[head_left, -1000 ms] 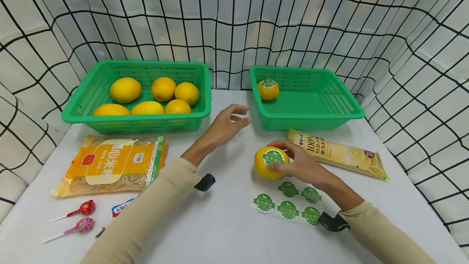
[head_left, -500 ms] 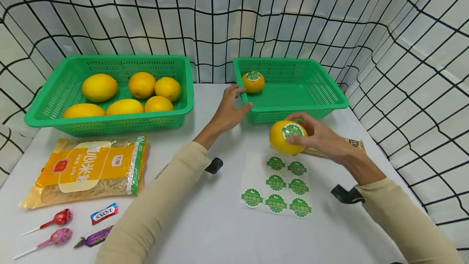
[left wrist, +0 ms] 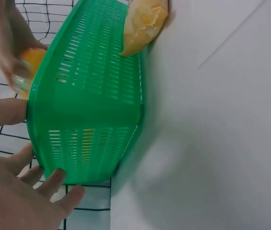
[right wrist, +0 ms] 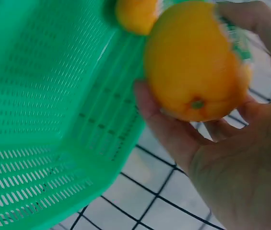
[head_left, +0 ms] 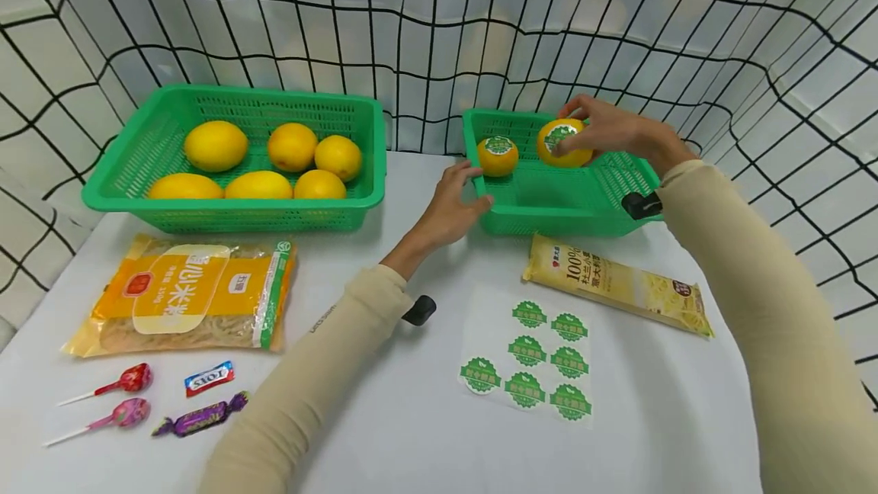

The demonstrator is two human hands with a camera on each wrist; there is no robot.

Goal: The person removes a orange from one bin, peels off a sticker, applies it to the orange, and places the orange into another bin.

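Green-stickered orange (head_left: 562, 142), gripped by the right hand (head_left: 610, 132), has risen from the table to above the right basket (head_left: 583, 208) (left hand (head_left: 449, 208) now steadies its corner, fingers loosely spread), so placement looks close.

Pasta pkg (head_left: 617, 285) by desk's right edge: "100%" in big red print, Chinese chars after it too small to read. Candy wrapper (head_left: 209, 378), front-left corner: "FOX'S". Noodle bag (head_left: 185, 296), left edge: big white Chinese chars, illegible. Green stickers (head_left: 527, 360): print illegible.
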